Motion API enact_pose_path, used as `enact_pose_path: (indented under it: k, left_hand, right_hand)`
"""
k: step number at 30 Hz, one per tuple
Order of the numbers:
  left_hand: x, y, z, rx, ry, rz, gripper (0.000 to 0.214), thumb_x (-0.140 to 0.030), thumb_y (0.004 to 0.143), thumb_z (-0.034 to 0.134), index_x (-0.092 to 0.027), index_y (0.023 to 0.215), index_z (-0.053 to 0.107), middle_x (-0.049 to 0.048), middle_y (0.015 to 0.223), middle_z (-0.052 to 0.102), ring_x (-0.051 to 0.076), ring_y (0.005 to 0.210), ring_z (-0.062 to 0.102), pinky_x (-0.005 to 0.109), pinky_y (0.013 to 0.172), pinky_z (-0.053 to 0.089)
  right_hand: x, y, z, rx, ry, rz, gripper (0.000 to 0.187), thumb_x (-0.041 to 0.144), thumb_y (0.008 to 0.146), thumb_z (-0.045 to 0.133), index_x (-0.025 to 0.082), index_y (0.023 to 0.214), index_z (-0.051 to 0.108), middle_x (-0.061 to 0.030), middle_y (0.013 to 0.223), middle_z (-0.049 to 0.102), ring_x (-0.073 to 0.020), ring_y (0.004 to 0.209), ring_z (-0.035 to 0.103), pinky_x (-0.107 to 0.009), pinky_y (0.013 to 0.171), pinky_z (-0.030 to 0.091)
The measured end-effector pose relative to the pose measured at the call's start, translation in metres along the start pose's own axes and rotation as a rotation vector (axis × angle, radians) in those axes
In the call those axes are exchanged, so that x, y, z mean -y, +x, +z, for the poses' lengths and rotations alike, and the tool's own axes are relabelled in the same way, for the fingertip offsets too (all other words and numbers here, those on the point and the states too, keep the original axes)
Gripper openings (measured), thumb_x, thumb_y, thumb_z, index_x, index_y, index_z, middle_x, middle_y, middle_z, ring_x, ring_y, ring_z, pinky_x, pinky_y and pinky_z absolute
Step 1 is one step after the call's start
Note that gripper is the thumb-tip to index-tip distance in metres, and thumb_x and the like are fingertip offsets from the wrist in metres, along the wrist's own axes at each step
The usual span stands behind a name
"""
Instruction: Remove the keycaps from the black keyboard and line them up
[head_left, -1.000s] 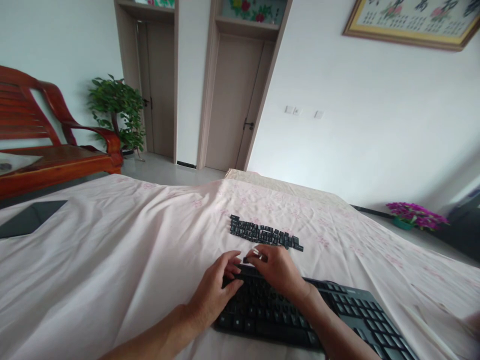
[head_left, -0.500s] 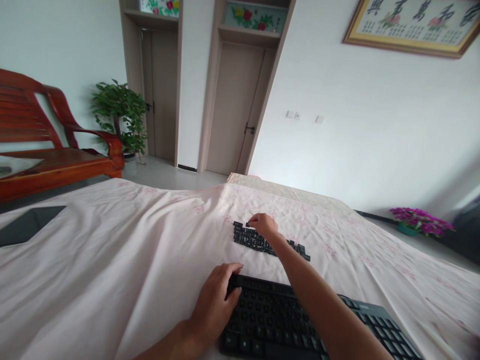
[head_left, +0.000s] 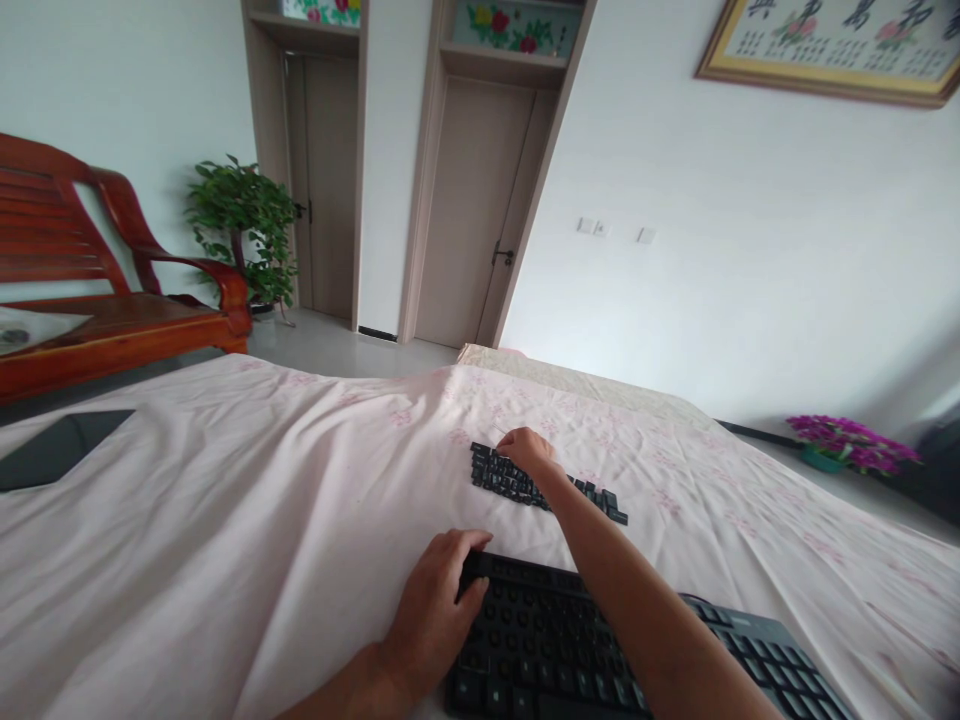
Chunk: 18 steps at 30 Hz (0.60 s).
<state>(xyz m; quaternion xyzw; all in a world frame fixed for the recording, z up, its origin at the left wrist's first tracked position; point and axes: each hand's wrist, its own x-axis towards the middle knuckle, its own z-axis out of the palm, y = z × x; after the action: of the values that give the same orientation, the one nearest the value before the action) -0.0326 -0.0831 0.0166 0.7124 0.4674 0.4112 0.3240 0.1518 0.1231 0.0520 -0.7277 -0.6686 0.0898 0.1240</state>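
Observation:
A black keyboard (head_left: 555, 635) lies on the pink floral cloth at the bottom of the view. Many of its left-side keys are off, leaving bare sockets, while its lower rows still carry caps. My left hand (head_left: 442, 600) grips its upper left corner, thumb on top and fingers over the edge. Beyond it, loose black keycaps (head_left: 514, 485) lie in packed rows on the cloth. My right hand (head_left: 529, 450) reaches over the keyboard to the top row of these caps, its fingers pinched at a keycap mostly hidden beneath them. My right forearm hides part of the keyboard.
The pink cloth (head_left: 315, 480) has folds on the left. A dark flat tablet-like object (head_left: 64, 448) rests at the far left. Beyond are a wooden bench (head_left: 135, 310), a potted plant (head_left: 244, 225), doors and purple flowers (head_left: 851, 440).
My right hand has brought the pinched keycap down into the gap in the top row, beside the leftmost caps. My left hand stays on the keyboard. The view has shifted slightly.

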Motion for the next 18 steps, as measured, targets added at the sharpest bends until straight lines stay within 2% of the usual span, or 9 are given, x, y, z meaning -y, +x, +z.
enact_pose_path:
  k: [5, 10, 13, 16, 17, 18]
  left_hand:
    - [-0.001, 0.0, -0.001, 0.006, 0.006, 0.003, 0.039, -0.017, 0.077, 0.05, -0.021, 0.115, 0.056, 0.0072, 0.112, 0.061, 0.023, 0.108, 0.053, 0.038, 0.098, 0.04]
    - [0.0, 0.0, -0.001, -0.003, 0.012, 0.017, 0.037, -0.016, 0.077, 0.051, -0.021, 0.113, 0.057, 0.0074, 0.111, 0.061, 0.022, 0.107, 0.053, 0.038, 0.097, 0.041]
    - [0.004, -0.001, 0.0, -0.018, 0.021, 0.052, 0.037, -0.015, 0.078, 0.051, -0.021, 0.114, 0.056, 0.0066, 0.111, 0.061, 0.021, 0.107, 0.053, 0.038, 0.097, 0.041]
    - [0.005, -0.002, 0.001, -0.03, 0.049, 0.097, 0.037, -0.014, 0.079, 0.051, -0.022, 0.115, 0.055, 0.0059, 0.112, 0.06, 0.021, 0.107, 0.052, 0.038, 0.097, 0.041]
    - [0.004, -0.003, 0.001, -0.036, 0.067, 0.116, 0.035, -0.014, 0.079, 0.052, -0.021, 0.113, 0.056, 0.0058, 0.11, 0.061, 0.021, 0.105, 0.053, 0.038, 0.096, 0.041]
    - [0.003, -0.003, 0.0, -0.039, 0.089, 0.137, 0.033, -0.013, 0.08, 0.052, -0.021, 0.112, 0.057, 0.0058, 0.108, 0.061, 0.021, 0.105, 0.052, 0.038, 0.096, 0.041]
  right_hand:
    - [0.001, -0.001, 0.001, -0.006, -0.005, 0.01, 0.019, 0.035, 0.072, 0.065, 0.03, 0.086, 0.076, -0.0051, 0.088, 0.073, -0.0245, 0.09, 0.065, -0.029, 0.069, 0.044]
    - [0.007, -0.01, -0.009, -0.044, 0.0, -0.019, 0.02, 0.036, 0.076, 0.062, 0.025, 0.087, 0.076, -0.0078, 0.091, 0.072, -0.0259, 0.091, 0.065, -0.029, 0.07, 0.043]
    - [0.012, -0.025, -0.02, -0.068, 0.033, -0.067, 0.034, 0.043, 0.086, 0.049, 0.021, 0.089, 0.074, -0.0093, 0.091, 0.071, -0.0247, 0.089, 0.065, -0.029, 0.072, 0.043]
    - [0.015, -0.052, -0.034, -0.059, 0.102, -0.144, 0.051, 0.046, 0.096, 0.026, 0.021, 0.096, 0.072, -0.0057, 0.096, 0.071, -0.018, 0.089, 0.064, -0.024, 0.076, 0.042]
    - [0.014, -0.064, -0.039, -0.061, 0.139, -0.205, 0.054, 0.045, 0.098, 0.021, 0.023, 0.099, 0.07, -0.0031, 0.099, 0.07, -0.0151, 0.091, 0.063, -0.022, 0.078, 0.041]
    - [0.013, -0.077, -0.044, -0.092, 0.197, -0.338, 0.055, 0.042, 0.099, 0.019, 0.021, 0.099, 0.07, -0.0037, 0.099, 0.07, -0.0149, 0.093, 0.062, -0.022, 0.081, 0.041]
